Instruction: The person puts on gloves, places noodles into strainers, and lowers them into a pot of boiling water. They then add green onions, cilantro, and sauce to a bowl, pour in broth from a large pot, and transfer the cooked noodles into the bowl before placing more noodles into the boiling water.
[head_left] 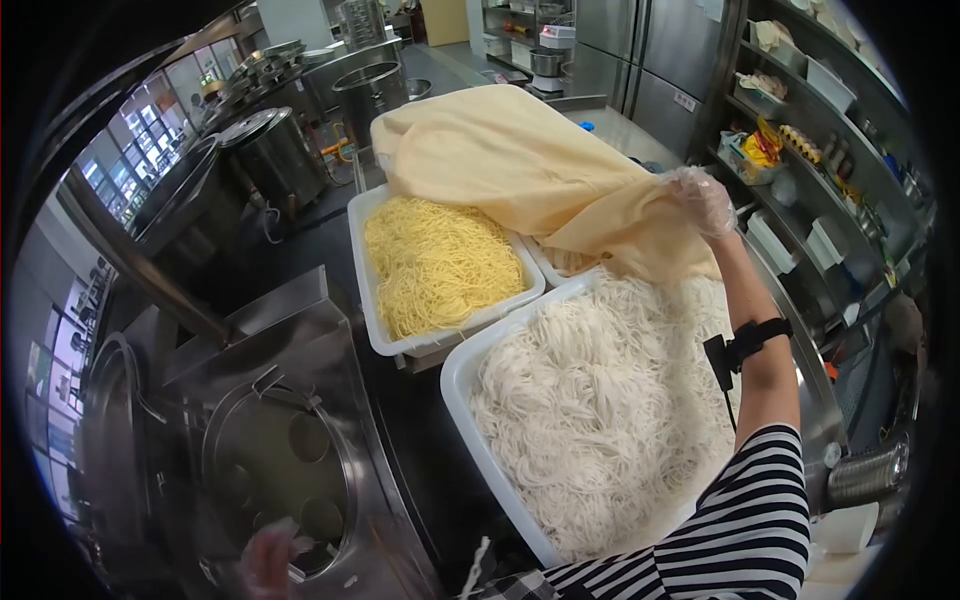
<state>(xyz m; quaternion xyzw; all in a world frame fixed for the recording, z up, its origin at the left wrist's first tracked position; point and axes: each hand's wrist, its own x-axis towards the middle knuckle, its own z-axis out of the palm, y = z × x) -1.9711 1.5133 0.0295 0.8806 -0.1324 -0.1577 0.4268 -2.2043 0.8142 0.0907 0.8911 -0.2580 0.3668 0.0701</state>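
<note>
My right hand [700,200], in a clear plastic glove, is closed on the edge of a cream-coloured cloth [500,145]. The cloth is raised at that corner and drapes over the far part of the trays. Below it, white noodles [590,400] fill a large white tray [462,385]. Yellow noodles [440,260] lie in another white tray [372,325], partly under the cloth. My left hand [272,560], also gloved, is low in the view beside the near rim of a round pot of cloudy liquid [260,465]. Its fingers are blurred.
A steel counter [300,300] surrounds the pot on the left. Large steel pots [270,150] stand farther back. Shelves with containers [790,150] line the right side, near a steel fridge [680,70]. Stacked metal bowls [868,475] sit at the lower right.
</note>
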